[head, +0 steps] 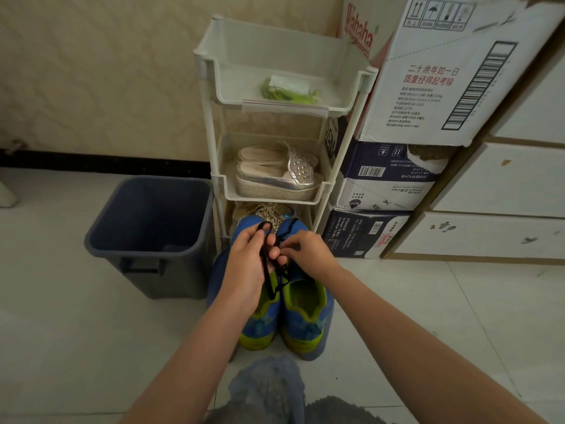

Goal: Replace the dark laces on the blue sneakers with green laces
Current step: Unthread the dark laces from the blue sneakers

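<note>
The blue sneakers (304, 304) stood on the floor (412, 307). The left hand (247, 264) gripped loops of the dark lace (265, 270), and the right hand (307, 252) pinched it. The green laces (287, 92) lay bagged on the rack's (210, 123) top shelf. Beside it, a carton (359, 32) read "Wahaha" and a white box (434, 78) read "二十余年如一日".

We see a pair of blue knit-mesh cloth sneakers (305, 327) and a flat black woven-cloth lace (269, 287) on a glossy pale tiled floor (76, 332). Beside them are a matt slate-blue plastic bin (146, 280), a smooth white plastic three-tier rack (275, 50), shiny silver slip-on shoes (275, 182) with rough woven-rope soles, and printed cardboard boxes (443, 87).
</note>
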A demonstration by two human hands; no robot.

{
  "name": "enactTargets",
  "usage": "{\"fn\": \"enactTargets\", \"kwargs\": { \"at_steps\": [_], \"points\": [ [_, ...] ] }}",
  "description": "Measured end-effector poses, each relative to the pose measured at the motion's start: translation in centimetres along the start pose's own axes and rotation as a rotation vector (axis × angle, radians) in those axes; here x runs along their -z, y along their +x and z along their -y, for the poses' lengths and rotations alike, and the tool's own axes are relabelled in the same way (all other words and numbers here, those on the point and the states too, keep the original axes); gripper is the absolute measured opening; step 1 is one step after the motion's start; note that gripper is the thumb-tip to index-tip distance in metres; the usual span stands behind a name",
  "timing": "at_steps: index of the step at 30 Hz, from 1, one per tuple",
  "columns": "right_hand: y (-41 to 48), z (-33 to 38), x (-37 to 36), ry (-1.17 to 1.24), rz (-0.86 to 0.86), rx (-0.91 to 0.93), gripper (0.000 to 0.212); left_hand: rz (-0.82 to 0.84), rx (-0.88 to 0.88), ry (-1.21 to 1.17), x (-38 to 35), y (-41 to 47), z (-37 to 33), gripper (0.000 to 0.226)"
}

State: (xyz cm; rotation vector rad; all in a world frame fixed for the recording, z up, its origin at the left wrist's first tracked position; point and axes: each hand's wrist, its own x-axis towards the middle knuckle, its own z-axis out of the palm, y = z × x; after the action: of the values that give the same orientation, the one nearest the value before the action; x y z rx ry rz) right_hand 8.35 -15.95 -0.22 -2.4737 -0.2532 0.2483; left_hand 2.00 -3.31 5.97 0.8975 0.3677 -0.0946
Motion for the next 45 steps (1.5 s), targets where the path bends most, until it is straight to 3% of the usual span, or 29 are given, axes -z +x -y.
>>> {"fn": "enactTargets", "kwargs": {
  "at_steps": [5, 9, 13, 16, 19, 22, 30, 32, 35, 39, 42, 45],
  "points": [
    [-0.3, -1.0, -0.6, 0.013, 0.078, 0.066, 0.046, 0.065, -0.1, -0.059, 0.3, 0.7, -1.4, 0.021],
    [-0.6, -1.2, -0.8, 0.016, 0.052, 0.106, 0.043, 0.147, -0.169, -0.075, 0.0, 0.8, -2.4, 0.02],
    [0.4, -0.8, -0.6, 0.062, 0.06, 0.049, 0.024, 0.172, -0.161, -0.041, -0.5, 0.6, -1.8, 0.022],
    [0.9, -0.2, -0.3, 0.043, 0.017, 0.059, 0.017, 0.08, -0.168, 0.324, 0.4, 1.2, -0.4, 0.03],
    [1.4, 0.6, 0.1, 0.346, -0.22, -0.054, 0.015, -0.025, -0.158, 0.846, 1.5, 1.6, 1.5, 0.035],
    [2.1, 1.2, 0.0, 0.397, -0.244, -0.04, 0.014, 0.033, -0.243, 1.236, 2.2, 1.6, 3.3, 0.049],
    [1.0, -0.5, 0.1, 0.498, -0.206, -0.019, 0.012, -0.025, -0.47, 1.531, 1.2, 5.9, 3.2, 0.054],
    [0.7, -0.8, 0.0, 0.484, -0.205, 0.016, 0.012, 0.029, -0.449, 1.591, 0.7, 7.3, 3.4, 0.052],
    [0.6, -1.1, -0.1, 0.47, -0.165, 0.034, 0.017, 0.15, -0.364, 1.626, 0.6, 8.6, 4.1, 0.028],
    [-0.1, -1.0, -1.5, 0.408, -0.175, -0.042, 0.024, 0.054, -0.444, 1.618, 1.4, 9.1, 5.2, 0.026],
    [-1.2, -0.4, -3.0, 0.185, -0.274, -0.189, 0.051, 0.009, -0.438, 1.634, 1.7, 9.5, 5.6, 0.033],
    [-2.2, -0.2, -3.2, -0.056, -0.015, -0.348, 0.072, -0.035, -0.385, 1.549, 2.1, 10.0, 5.1, 0.03]
  ]
}}
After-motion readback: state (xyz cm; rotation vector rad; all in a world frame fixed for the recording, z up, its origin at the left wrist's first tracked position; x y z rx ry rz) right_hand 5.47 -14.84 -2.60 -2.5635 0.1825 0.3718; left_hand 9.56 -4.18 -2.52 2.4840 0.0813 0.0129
